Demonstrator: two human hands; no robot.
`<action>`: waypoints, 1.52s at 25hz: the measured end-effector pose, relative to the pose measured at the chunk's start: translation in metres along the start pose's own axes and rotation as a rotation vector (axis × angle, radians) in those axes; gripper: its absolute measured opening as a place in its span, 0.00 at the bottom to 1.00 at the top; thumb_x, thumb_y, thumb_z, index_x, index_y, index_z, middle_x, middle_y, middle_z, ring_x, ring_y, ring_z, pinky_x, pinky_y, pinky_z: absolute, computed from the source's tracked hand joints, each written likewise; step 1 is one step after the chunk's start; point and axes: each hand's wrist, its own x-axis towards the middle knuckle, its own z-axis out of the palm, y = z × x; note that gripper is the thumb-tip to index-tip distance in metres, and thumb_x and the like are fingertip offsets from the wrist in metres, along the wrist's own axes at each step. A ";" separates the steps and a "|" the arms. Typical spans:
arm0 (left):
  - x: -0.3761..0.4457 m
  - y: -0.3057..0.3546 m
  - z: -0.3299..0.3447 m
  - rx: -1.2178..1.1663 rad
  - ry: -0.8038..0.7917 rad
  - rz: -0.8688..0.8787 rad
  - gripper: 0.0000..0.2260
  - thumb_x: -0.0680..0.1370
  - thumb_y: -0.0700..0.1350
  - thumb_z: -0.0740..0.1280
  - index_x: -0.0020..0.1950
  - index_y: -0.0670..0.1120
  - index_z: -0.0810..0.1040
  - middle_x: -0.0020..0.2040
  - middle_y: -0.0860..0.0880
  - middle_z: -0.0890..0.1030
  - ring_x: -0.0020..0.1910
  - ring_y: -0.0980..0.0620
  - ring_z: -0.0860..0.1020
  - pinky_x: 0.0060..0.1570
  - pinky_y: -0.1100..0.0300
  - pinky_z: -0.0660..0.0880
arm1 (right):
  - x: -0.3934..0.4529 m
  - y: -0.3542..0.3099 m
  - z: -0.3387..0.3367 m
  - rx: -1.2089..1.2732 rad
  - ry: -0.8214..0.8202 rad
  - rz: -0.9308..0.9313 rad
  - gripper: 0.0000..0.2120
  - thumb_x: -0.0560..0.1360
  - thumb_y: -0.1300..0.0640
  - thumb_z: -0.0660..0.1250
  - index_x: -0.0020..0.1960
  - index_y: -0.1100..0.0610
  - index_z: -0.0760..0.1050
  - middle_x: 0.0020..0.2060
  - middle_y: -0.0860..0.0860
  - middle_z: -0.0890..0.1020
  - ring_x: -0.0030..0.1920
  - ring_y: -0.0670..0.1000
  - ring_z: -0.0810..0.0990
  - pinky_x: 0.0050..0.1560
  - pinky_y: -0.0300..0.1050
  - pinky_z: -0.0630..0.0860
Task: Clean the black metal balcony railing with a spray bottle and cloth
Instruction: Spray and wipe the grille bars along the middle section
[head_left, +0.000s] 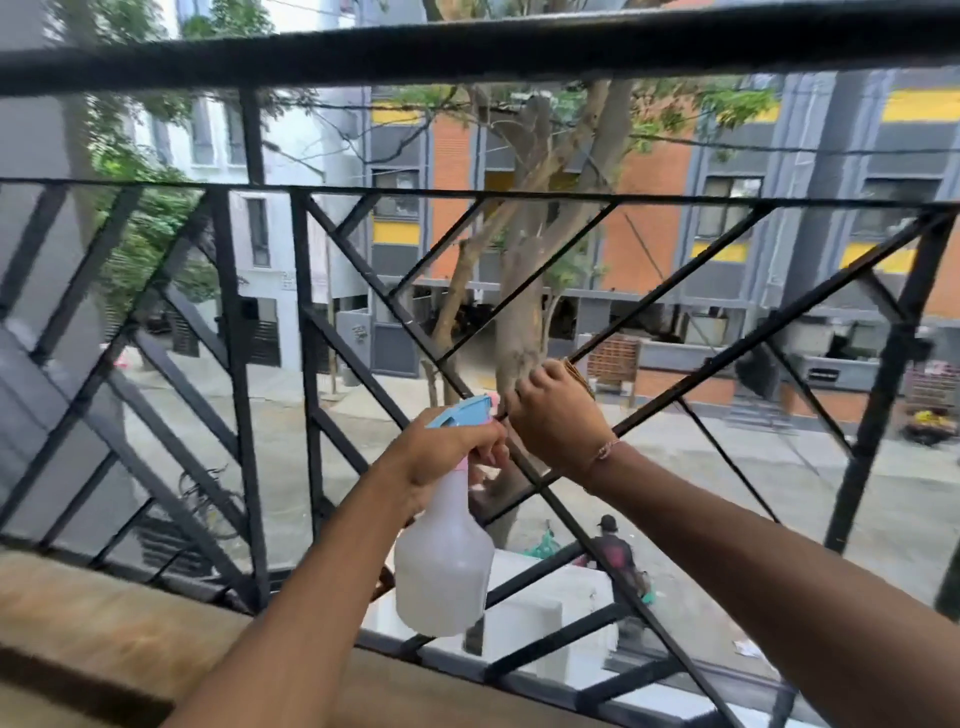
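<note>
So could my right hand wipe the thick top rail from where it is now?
Probably yes. The right hand grips the cloth on a thin diagonal bar on the balcony side, and nothing stands between it and the top rail above; it would only need lifting.

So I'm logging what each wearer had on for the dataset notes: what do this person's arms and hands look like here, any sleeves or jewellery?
Both forearms are bare, with no sleeves in view and no gloves. The right hand has a thin pinkish bracelet at the wrist. The left hand shows no jewellery that I can make out.
</note>
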 end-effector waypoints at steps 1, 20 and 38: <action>-0.003 -0.005 -0.004 -0.007 0.015 0.006 0.06 0.76 0.37 0.68 0.42 0.44 0.83 0.41 0.42 0.84 0.47 0.44 0.83 0.32 0.61 0.76 | 0.005 -0.009 0.004 0.017 -0.001 -0.014 0.31 0.74 0.56 0.36 0.60 0.59 0.75 0.56 0.59 0.81 0.57 0.60 0.78 0.62 0.55 0.69; 0.011 -0.006 -0.037 -0.037 0.178 0.017 0.06 0.69 0.42 0.71 0.39 0.39 0.80 0.40 0.34 0.80 0.44 0.38 0.83 0.47 0.42 0.84 | 0.029 -0.029 -0.015 0.261 -0.270 0.104 0.29 0.75 0.61 0.41 0.64 0.62 0.75 0.57 0.61 0.79 0.60 0.61 0.74 0.65 0.59 0.65; 0.008 0.070 -0.052 0.137 -0.109 -0.175 0.03 0.73 0.42 0.69 0.41 0.49 0.78 0.39 0.42 0.80 0.40 0.44 0.80 0.43 0.50 0.79 | 0.053 -0.018 -0.045 0.207 -0.787 0.175 0.26 0.83 0.47 0.57 0.68 0.69 0.67 0.59 0.65 0.75 0.63 0.66 0.72 0.70 0.62 0.64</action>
